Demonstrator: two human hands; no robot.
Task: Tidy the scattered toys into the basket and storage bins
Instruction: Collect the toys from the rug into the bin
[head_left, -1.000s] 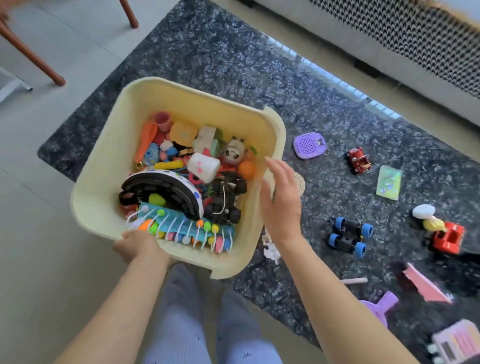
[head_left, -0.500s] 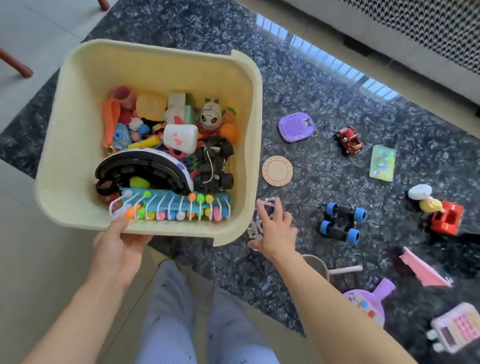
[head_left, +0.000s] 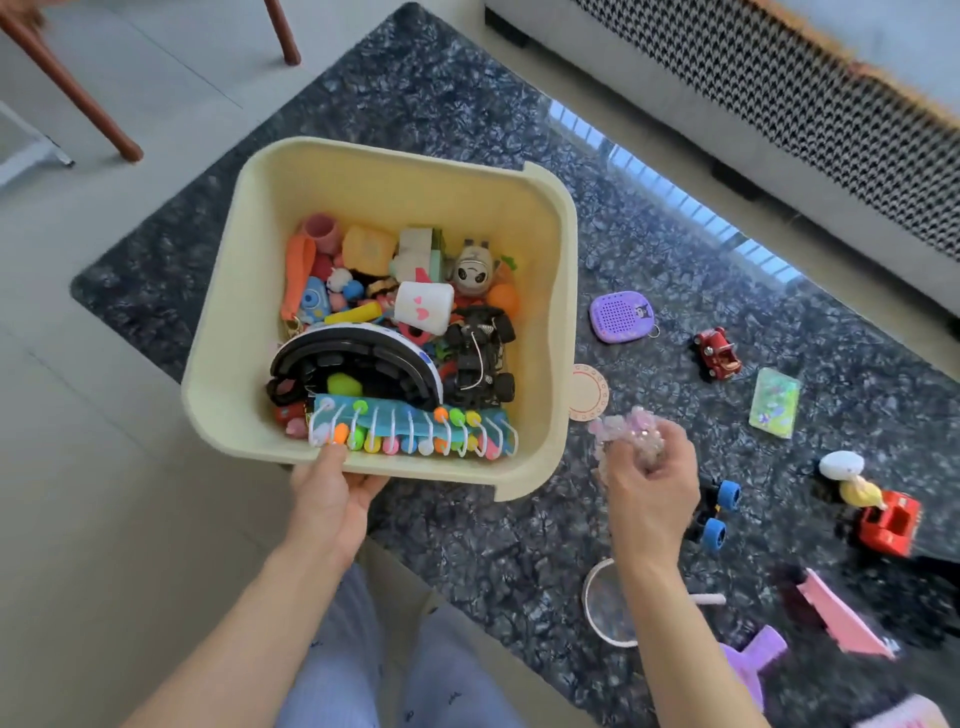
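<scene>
Right hand (head_left: 652, 480) holds clump of clear pink beads (head_left: 626, 439), lifted beside yellow bin (head_left: 558, 291). Left hand (head_left: 332, 486) grips bin's near rim. Next: carry beads over rim, let go inside.

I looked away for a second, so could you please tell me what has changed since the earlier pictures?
The right hand reached down beside the bin, took hold of the pink beaded toy and lifted it off the rug. The left hand still holds the bin's near rim.

Right hand (head_left: 649, 483) has lifted the pink bead cluster (head_left: 626, 439) off the rug. It now holds it raised beside the bin (head_left: 563, 291).
</scene>
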